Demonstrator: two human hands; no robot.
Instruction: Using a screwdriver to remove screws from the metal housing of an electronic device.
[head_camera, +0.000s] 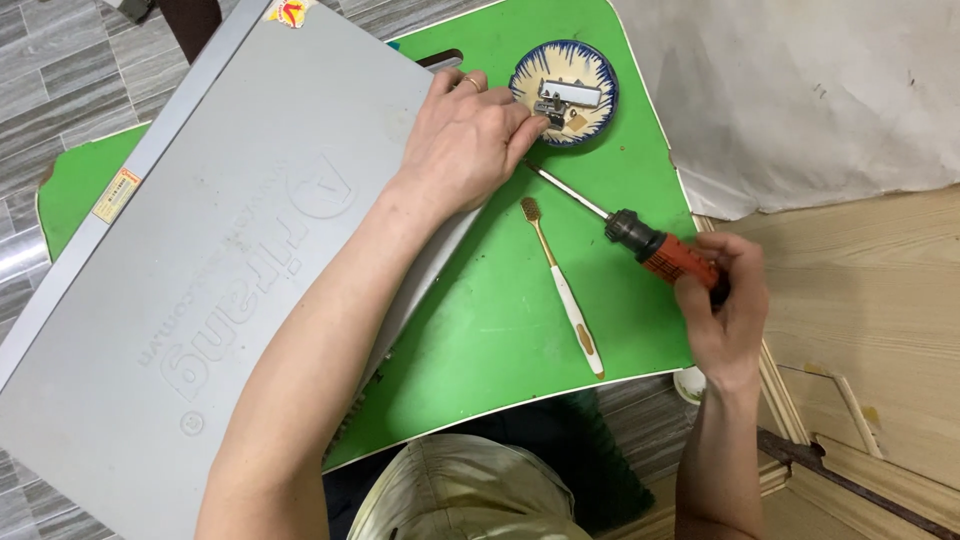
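Note:
My right hand (728, 305) grips the orange-and-black handle of a long screwdriver (640, 238); its metal shaft points up-left toward the edge of a large grey device casing (200, 260). My left hand (470, 135) rests on the casing's right edge, fingers pinched near the screwdriver tip, right beside a small blue-rimmed bowl (592, 118) holding metal parts. Whether the fingers hold a screw is hidden. A white toothbrush with gold trim (565, 290) lies on the green table (500, 330) between my hands.
A white sheet (800, 90) covers the upper right. Light wooden boards (870, 330) lie at the right, with a dark metal bar (850, 480) near the lower corner. Grey plank flooring (60, 70) surrounds the table. My lap in light trousers (460, 495) sits at the table's near edge.

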